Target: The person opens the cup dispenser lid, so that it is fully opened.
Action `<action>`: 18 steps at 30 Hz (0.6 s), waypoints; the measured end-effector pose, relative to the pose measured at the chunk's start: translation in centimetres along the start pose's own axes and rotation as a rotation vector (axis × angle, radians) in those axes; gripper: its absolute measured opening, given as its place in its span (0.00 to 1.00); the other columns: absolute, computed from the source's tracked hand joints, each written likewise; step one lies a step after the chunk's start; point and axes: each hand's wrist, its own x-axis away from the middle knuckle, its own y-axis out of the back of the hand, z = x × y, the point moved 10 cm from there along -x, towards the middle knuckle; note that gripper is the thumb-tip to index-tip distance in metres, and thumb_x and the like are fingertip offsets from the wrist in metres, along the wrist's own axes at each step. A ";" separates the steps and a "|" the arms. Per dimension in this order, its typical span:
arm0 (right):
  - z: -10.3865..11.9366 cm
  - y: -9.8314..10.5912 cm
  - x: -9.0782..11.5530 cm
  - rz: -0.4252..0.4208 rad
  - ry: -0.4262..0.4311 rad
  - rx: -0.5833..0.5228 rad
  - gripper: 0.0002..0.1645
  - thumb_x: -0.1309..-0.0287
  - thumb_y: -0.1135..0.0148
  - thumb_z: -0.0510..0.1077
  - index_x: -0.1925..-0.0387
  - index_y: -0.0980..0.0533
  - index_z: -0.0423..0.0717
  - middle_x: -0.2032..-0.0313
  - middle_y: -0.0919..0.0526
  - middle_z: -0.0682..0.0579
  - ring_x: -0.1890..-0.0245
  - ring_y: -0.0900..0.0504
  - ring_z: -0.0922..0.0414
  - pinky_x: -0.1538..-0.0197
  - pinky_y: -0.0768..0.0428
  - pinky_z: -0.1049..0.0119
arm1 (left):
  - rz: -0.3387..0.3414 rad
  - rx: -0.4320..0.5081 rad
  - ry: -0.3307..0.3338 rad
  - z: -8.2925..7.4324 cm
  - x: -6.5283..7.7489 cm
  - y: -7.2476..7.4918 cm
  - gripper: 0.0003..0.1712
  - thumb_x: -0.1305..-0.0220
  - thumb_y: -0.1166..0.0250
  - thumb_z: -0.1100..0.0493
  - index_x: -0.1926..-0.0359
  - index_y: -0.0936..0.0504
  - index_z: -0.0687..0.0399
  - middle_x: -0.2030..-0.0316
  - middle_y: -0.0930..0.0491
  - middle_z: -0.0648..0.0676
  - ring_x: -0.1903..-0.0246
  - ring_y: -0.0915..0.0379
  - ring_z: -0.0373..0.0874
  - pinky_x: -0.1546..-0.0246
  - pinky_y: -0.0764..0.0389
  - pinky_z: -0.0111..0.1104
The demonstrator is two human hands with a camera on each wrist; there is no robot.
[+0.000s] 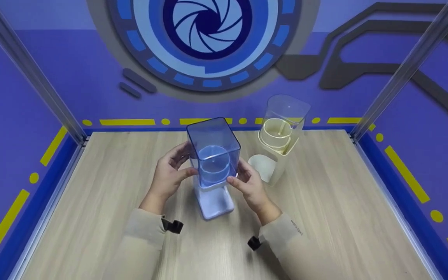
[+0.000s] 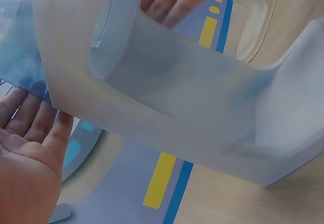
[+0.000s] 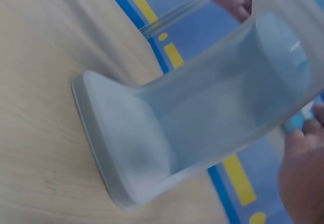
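Note:
Between both hands is a dispenser with a see-through blue bin (image 1: 217, 136) above a pale stand (image 1: 215, 204). A ring-shaped part shows through the bin's wall. My left hand (image 1: 168, 173) grips the bin's left side, thumb at the front and fingers behind. On the opposite side my right hand (image 1: 250, 186) holds the lower edge, thumb also in front. Seen from the left wrist, the stand (image 2: 192, 102) has a round opening under the bin and an upright back above its foot. The right wrist view shows the stand's foot (image 3: 134, 138) close to the tabletop; whether they touch I cannot tell.
A second dispenser (image 1: 280, 149), cream with a clear bin, stands behind and right of my right hand, near the table's back edge. Purple printed walls (image 1: 216, 105) and metal posts (image 1: 399, 66) border the wooden table (image 1: 111, 186).

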 end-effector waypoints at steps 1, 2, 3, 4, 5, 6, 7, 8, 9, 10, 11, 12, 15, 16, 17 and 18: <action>0.5 0.1 0.2 -0.029 0.013 0.026 0.57 0.33 0.21 0.38 0.16 0.44 0.21 0.20 0.28 0.27 0.21 0.23 0.50 0.19 0.22 0.72 | -0.014 -0.006 0.001 0.0 0.0 0.1 0.56 0.46 0.13 0.49 0.20 0.25 0.66 0.26 0.19 0.65 0.27 0.20 0.48 0.21 0.20 0.30; 0.9 0.2 0.3 -0.056 0.026 0.057 0.58 0.34 0.22 0.37 0.15 0.45 0.21 0.18 0.33 0.25 0.18 0.27 0.45 0.18 0.26 0.73 | -0.025 -0.012 0.000 0.0 0.0 0.1 0.52 0.43 0.13 0.55 0.21 0.24 0.65 0.27 0.18 0.65 0.29 0.19 0.46 0.22 0.19 0.30; 1.4 0.3 0.5 -0.081 0.039 0.087 0.59 0.34 0.21 0.37 0.15 0.46 0.22 0.16 0.36 0.24 0.15 0.31 0.41 0.16 0.28 0.74 | -0.034 -0.017 0.001 0.0 0.1 0.1 0.48 0.42 0.13 0.61 0.22 0.23 0.65 0.28 0.17 0.64 0.30 0.18 0.44 0.22 0.18 0.30; 1.9 0.3 0.7 -0.099 0.051 0.115 0.61 0.35 0.20 0.38 0.14 0.47 0.22 0.15 0.39 0.23 0.13 0.35 0.36 0.15 0.31 0.74 | -0.040 -0.016 -0.002 0.0 0.1 0.1 0.46 0.40 0.15 0.65 0.23 0.22 0.66 0.28 0.17 0.65 0.31 0.17 0.44 0.23 0.17 0.30; 2.3 0.3 0.8 -0.116 0.061 0.147 0.63 0.35 0.18 0.41 0.14 0.48 0.22 0.14 0.41 0.24 0.12 0.39 0.33 0.14 0.34 0.74 | -0.046 -0.015 -0.007 -0.1 0.2 0.1 0.43 0.39 0.16 0.69 0.24 0.21 0.66 0.29 0.16 0.65 0.32 0.16 0.44 0.24 0.16 0.31; 2.7 0.2 1.0 -0.125 0.070 0.172 0.66 0.35 0.17 0.44 0.14 0.50 0.22 0.14 0.42 0.24 0.12 0.42 0.31 0.12 0.36 0.71 | -0.054 -0.022 -0.009 -0.2 0.3 0.1 0.41 0.38 0.17 0.70 0.25 0.20 0.66 0.30 0.15 0.65 0.33 0.15 0.44 0.25 0.16 0.30; 3.1 0.0 1.1 -0.129 0.075 0.194 0.69 0.36 0.16 0.47 0.13 0.51 0.23 0.14 0.43 0.24 0.11 0.43 0.29 0.10 0.38 0.68 | -0.064 -0.027 -0.013 -0.2 0.3 0.2 0.39 0.37 0.18 0.71 0.26 0.20 0.67 0.31 0.14 0.66 0.34 0.14 0.43 0.27 0.15 0.30; 3.4 -0.2 1.2 -0.131 0.079 0.214 0.71 0.36 0.15 0.51 0.12 0.51 0.24 0.13 0.43 0.25 0.11 0.45 0.29 0.09 0.40 0.63 | -0.075 -0.033 -0.016 -0.3 0.4 0.3 0.37 0.36 0.19 0.72 0.27 0.19 0.66 0.33 0.13 0.66 0.36 0.13 0.43 0.28 0.14 0.30; 3.7 -0.4 1.2 -0.133 0.081 0.234 0.74 0.37 0.14 0.54 0.12 0.52 0.26 0.13 0.43 0.27 0.10 0.45 0.30 0.08 0.42 0.59 | -0.086 -0.039 -0.019 -0.4 0.5 0.4 0.35 0.36 0.19 0.72 0.28 0.18 0.66 0.34 0.13 0.65 0.37 0.12 0.43 0.29 0.13 0.29; 4.0 -0.5 1.3 -0.135 0.084 0.254 0.77 0.38 0.13 0.58 0.11 0.53 0.27 0.12 0.44 0.28 0.10 0.45 0.31 0.08 0.43 0.54 | -0.097 -0.046 -0.023 -0.4 0.6 0.5 0.34 0.36 0.19 0.71 0.29 0.17 0.66 0.35 0.12 0.65 0.39 0.12 0.42 0.30 0.13 0.29; 4.3 -0.7 1.3 -0.138 0.088 0.273 0.79 0.40 0.13 0.62 0.11 0.53 0.29 0.12 0.44 0.29 0.10 0.45 0.33 0.07 0.44 0.50 | -0.106 -0.057 -0.023 -0.5 0.7 0.6 0.33 0.35 0.19 0.71 0.30 0.16 0.65 0.36 0.11 0.64 0.40 0.11 0.41 0.31 0.12 0.29; 4.6 -0.9 1.3 -0.140 0.094 0.295 0.81 0.41 0.13 0.65 0.10 0.54 0.30 0.11 0.43 0.31 0.10 0.44 0.34 0.08 0.45 0.46 | -0.114 -0.073 -0.022 -0.5 0.8 0.6 0.32 0.35 0.19 0.70 0.30 0.15 0.64 0.37 0.11 0.63 0.41 0.11 0.41 0.31 0.13 0.28; 5.3 -1.4 1.1 -0.149 0.112 0.343 0.86 0.45 0.14 0.73 0.09 0.56 0.34 0.11 0.42 0.33 0.10 0.41 0.36 0.08 0.45 0.40 | -0.130 -0.109 -0.026 -0.8 1.1 0.7 0.30 0.34 0.18 0.68 0.33 0.14 0.62 0.40 0.09 0.62 0.44 0.10 0.39 0.31 0.14 0.26; 5.4 -1.6 1.0 -0.153 0.116 0.357 0.87 0.46 0.15 0.75 0.09 0.56 0.35 0.12 0.41 0.33 0.10 0.40 0.36 0.08 0.44 0.38 | -0.133 -0.118 -0.030 -0.9 1.2 0.8 0.29 0.34 0.19 0.67 0.34 0.14 0.62 0.41 0.09 0.61 0.45 0.10 0.39 0.31 0.14 0.26; 5.6 -1.7 0.9 -0.159 0.119 0.374 0.89 0.48 0.15 0.77 0.08 0.56 0.35 0.12 0.41 0.33 0.11 0.39 0.36 0.08 0.44 0.37 | -0.136 -0.126 -0.035 -0.9 1.3 0.8 0.28 0.34 0.19 0.67 0.34 0.13 0.61 0.41 0.09 0.61 0.46 0.10 0.39 0.31 0.13 0.26; 5.7 -1.8 0.8 -0.167 0.116 0.393 0.91 0.50 0.16 0.79 0.08 0.57 0.35 0.12 0.41 0.33 0.11 0.39 0.36 0.08 0.43 0.37 | -0.138 -0.128 -0.041 -1.0 1.4 0.8 0.27 0.34 0.19 0.67 0.35 0.13 0.61 0.42 0.09 0.61 0.46 0.10 0.38 0.31 0.13 0.26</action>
